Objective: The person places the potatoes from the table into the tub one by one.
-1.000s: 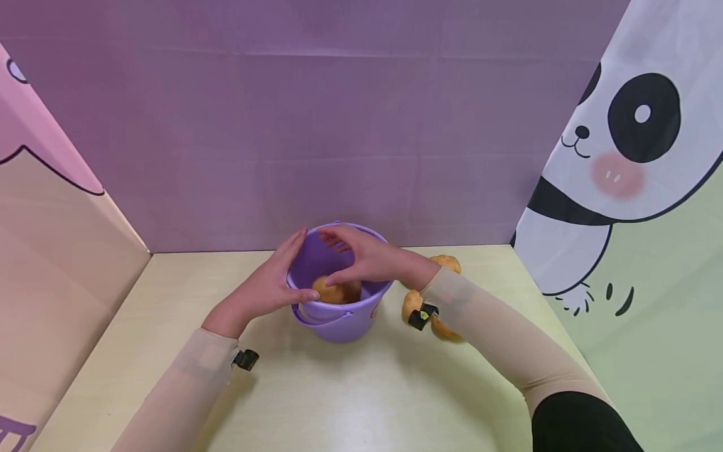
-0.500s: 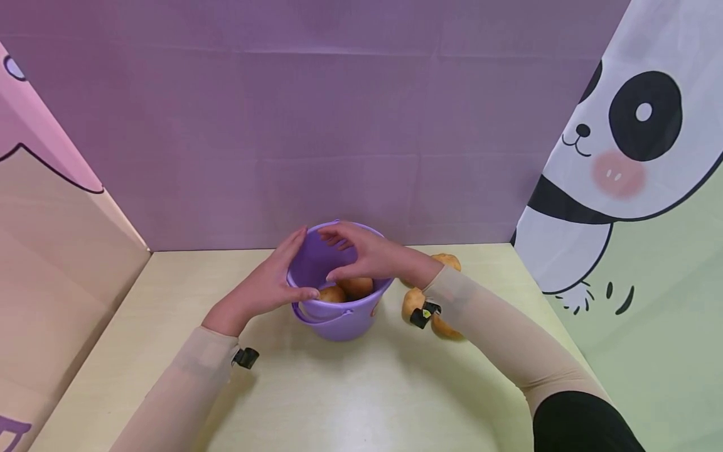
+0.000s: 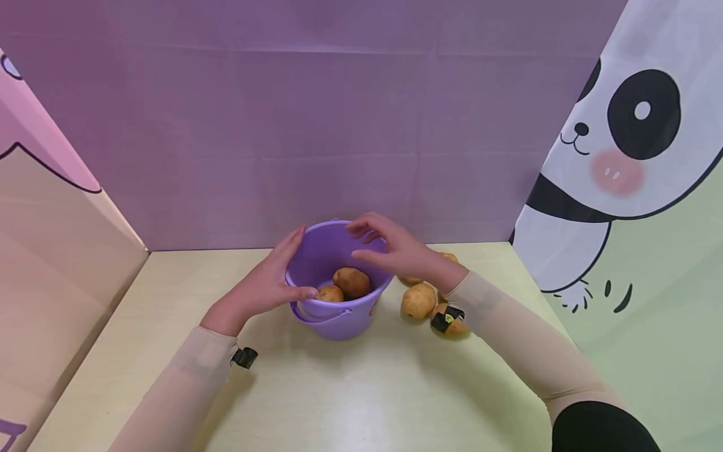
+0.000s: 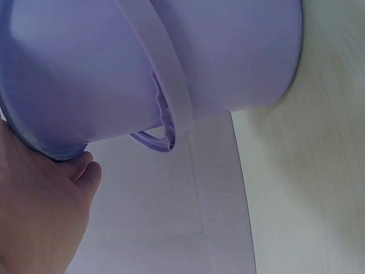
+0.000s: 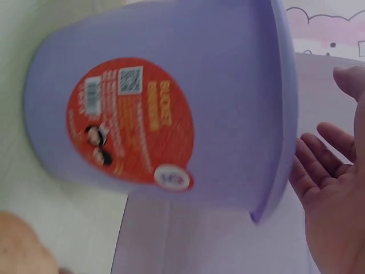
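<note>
My left hand (image 3: 264, 282) holds the rim of a purple bucket (image 3: 346, 326) at its left side, the thumb lying over the near rim. From the left wrist view the fingertips sit at the rim, beside the hanging handle (image 4: 162, 63). Inside the bucket lie a larger brown potato (image 3: 351, 282) and a paler potato (image 3: 330, 294), the latter partly behind the near rim. My right hand (image 3: 395, 248) is over the bucket's right rim with nothing in its loosely bent fingers. A red label (image 5: 131, 120) shows on the bucket in the right wrist view.
To the right of the bucket, under my right wrist, several potatoes (image 3: 419, 301) lie on the pale wooden table (image 3: 339, 402); the arm hides some of them. A purple backdrop (image 3: 339, 125) rises behind the table, and a panda-printed panel (image 3: 638, 251) stands at the right.
The larger potato has left my right hand and now lies in the bucket. My right hand has moved up and right toward the rim. The left hand has stayed put.
</note>
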### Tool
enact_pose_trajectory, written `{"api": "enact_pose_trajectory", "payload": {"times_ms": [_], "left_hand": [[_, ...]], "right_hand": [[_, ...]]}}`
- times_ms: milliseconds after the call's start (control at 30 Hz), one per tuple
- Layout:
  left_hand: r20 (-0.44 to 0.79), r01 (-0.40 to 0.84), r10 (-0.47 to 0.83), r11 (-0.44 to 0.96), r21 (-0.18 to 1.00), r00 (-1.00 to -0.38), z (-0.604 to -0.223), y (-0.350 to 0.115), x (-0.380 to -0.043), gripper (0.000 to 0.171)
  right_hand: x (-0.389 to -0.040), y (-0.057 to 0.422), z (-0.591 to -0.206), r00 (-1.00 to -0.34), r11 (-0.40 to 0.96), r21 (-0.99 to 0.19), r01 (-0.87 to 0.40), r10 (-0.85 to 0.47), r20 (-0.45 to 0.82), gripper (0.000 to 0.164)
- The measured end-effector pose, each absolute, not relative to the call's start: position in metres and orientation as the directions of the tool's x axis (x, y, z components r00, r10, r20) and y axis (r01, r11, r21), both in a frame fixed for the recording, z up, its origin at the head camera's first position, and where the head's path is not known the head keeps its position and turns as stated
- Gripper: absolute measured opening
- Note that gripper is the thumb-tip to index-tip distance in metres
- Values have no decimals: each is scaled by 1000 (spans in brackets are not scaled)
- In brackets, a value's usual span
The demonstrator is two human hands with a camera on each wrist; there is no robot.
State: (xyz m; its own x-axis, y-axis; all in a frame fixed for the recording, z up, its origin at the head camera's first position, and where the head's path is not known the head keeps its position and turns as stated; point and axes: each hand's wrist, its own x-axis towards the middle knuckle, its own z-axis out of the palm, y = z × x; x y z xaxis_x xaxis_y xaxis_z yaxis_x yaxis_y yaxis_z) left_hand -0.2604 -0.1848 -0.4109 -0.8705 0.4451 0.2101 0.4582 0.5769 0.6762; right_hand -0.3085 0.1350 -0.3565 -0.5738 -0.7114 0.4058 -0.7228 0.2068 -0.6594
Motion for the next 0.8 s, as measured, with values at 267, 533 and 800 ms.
{"api": "enact_pose_trajectory", "payload": {"times_ms": [267,533,800], "left_hand": [[211,454,440,573,682,-873,-411,-183,-259,126],[223,463,441,569,680,-869,-411,-184,-259,126],[215,455,439,568,686,-872,-413,-184,-260,129]], "right_hand": [[-297,179,-359,-659,262,-697,-668,-644,389,39],[-291,217,-375,-688,323,-679,-659,-623,372,38],[-278,244,-394,-722,408,-647,-645,-602,340,39]]}}
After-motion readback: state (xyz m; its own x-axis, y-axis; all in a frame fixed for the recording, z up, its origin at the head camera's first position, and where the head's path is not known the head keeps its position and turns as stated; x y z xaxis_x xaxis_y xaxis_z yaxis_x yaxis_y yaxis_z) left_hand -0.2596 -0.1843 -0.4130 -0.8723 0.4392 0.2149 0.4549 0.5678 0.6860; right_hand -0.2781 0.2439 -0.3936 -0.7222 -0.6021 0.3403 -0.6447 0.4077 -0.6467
